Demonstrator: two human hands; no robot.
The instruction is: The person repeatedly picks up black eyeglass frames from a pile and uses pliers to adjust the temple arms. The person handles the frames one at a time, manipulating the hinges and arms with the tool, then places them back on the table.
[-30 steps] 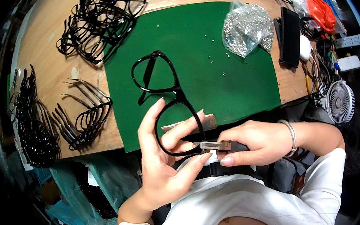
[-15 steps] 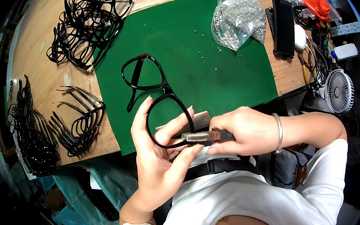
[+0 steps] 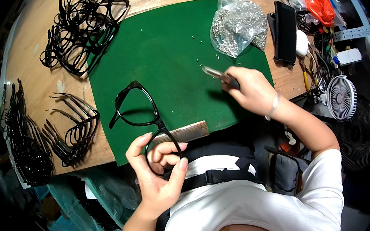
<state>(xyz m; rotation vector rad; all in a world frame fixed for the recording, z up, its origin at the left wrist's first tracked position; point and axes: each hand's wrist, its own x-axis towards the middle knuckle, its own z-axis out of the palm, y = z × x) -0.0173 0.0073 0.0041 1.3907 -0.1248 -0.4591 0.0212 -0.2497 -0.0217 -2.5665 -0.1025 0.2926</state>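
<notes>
A black eyeglass frame (image 3: 159, 126) is gripped by the near rim in my left hand (image 3: 157, 176), its fingers curled around and through that rim. The far rim reaches out over the green mat (image 3: 177, 85), with one temple arm folded back on that side. My right hand (image 3: 253, 89) is closed on metal-jawed pliers (image 3: 216, 73), dark at the handle, pointing left above the mat. Near the jaw tips lie several tiny silver metal pieces (image 3: 218, 56). Beyond them a clear plastic bag (image 3: 235, 28) full of such pieces sits at the mat's far right.
A tangled heap of black eyeglass fronts (image 3: 81, 32) lies at the far left. Black temple arms (image 3: 79, 125) and a dark bundle (image 3: 30, 148) are nearer. A textured metal block (image 3: 189, 133) is at the table's front edge. A phone (image 3: 285, 32), cables and a white fan (image 3: 342, 97) stand right.
My right hand has taken the pliers away from the near rim, out to the right and farther over the mat. My left hand has lowered slightly toward me with the eyeglass frame.
</notes>
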